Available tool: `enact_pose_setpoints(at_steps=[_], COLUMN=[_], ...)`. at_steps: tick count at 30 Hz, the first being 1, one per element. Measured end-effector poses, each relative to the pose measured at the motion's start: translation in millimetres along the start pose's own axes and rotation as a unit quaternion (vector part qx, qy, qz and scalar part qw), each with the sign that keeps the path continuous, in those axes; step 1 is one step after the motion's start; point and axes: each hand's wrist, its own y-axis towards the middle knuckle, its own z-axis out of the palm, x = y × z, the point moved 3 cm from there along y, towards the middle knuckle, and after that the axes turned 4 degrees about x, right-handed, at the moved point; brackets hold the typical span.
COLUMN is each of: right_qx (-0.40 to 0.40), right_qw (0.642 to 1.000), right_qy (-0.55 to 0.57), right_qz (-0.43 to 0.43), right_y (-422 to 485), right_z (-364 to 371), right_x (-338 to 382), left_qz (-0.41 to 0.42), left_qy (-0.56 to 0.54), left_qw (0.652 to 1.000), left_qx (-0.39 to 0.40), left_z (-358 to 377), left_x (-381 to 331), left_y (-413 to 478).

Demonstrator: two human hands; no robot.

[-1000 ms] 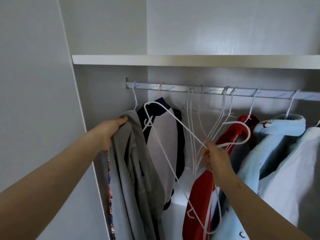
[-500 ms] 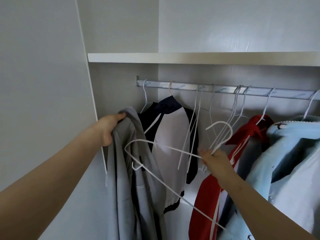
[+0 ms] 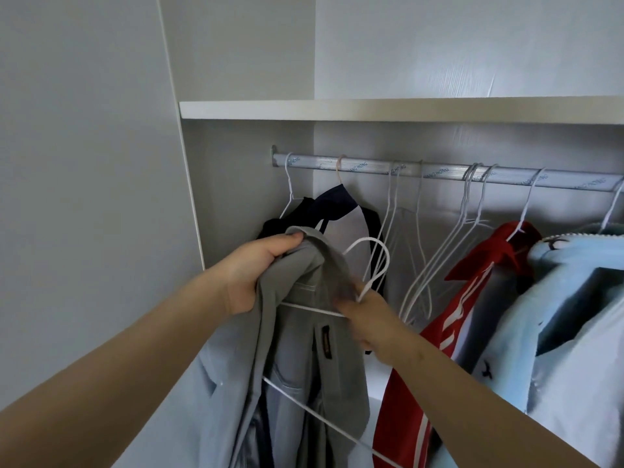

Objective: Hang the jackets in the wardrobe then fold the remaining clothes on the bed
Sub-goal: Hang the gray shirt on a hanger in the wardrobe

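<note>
The left hand [image 3: 256, 275] reaches forward at chest height, its fingers curled and thumb on top, gripping the grey jacket [image 3: 324, 339] by the bunched collar. The right hand [image 3: 368, 319], a little blurred, pinches the neck of a white hanger [image 3: 374, 261] just below its hook; one wire arm runs under the collar, the lower bar slants across the jacket's front. The jacket hangs from both hands in front of the wardrobe's left end, close to the side panel [image 3: 192, 197] and below the rail [image 3: 439, 172], not yet hooked on. Above the rail runs one shelf [image 3: 371, 109]. Three garments on the rail are clear: a navy-and-white jacket [image 3: 341, 207] behind the grey one, a red jacket [image 3: 472, 298], and a blue jacket [image 3: 574, 315] at the right edge. Between navy and red hang bare hangers [image 3: 472, 211] in two bunches, about six; the crossing wires prevent a sure count
</note>
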Motion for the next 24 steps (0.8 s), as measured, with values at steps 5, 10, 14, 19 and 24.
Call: enact_pose_setpoints(at_steps=[5,10,14,19,24], right_qx=[-0.029,-0.114,-0.126,-0.121,-0.054], right_qw=[0.999,0.993,0.991,0.992,0.996], right_qy=[-0.032,-0.036,0.023,0.013,0.071], right_qz=[-0.015,-0.016,-0.027,-0.020,0.021], right_y=[-4,4,0,-14,-20], right_z=[-10,-35,-35,-40,-44], right_x=[10,-2,-6,-1,-6], left_qz=[0.024,0.215,0.160,0.207,0.280], left_qy=[0.033,0.496,0.641,0.695,0.703], left_qw=[0.993,0.840,0.747,0.687,0.652], left_qx=[0.108,0.037,0.080,0.054,0.042], left_z=[12,17,36,44,36], left_x=[5,2,30,40,51], left_y=[-9,1,16,29,32])
